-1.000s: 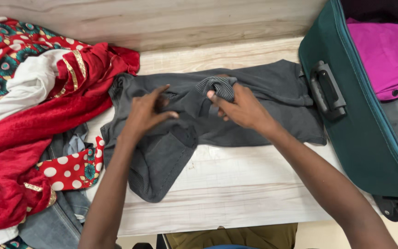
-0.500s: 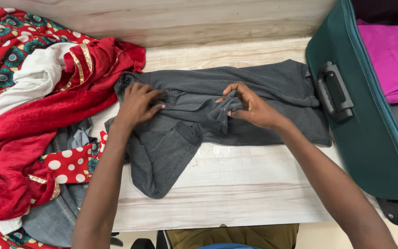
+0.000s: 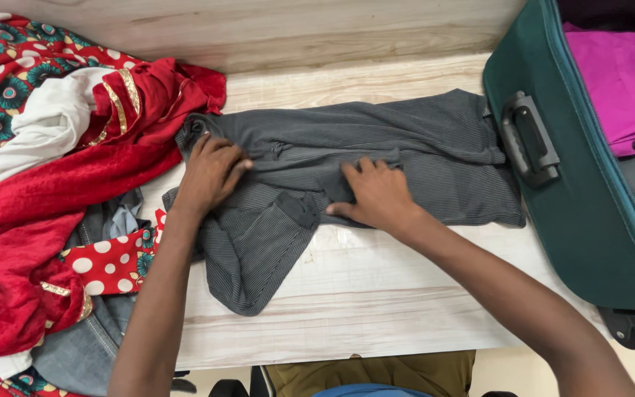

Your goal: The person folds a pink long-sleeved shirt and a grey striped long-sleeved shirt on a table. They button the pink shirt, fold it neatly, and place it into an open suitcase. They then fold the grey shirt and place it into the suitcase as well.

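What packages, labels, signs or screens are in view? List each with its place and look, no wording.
None: no package, label, sign or screen shows.
Nearest to a container: a teal suitcase at the right edge of the table, open, with a black handle and a magenta garment inside.

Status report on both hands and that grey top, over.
Left hand and right hand flat on grey top. Sleeve hanging out. Red clothes alongside.

Dark grey ribbed garment (image 3: 413, 147) spread flat across pale wooden table, sleeve dangling toward near edge.
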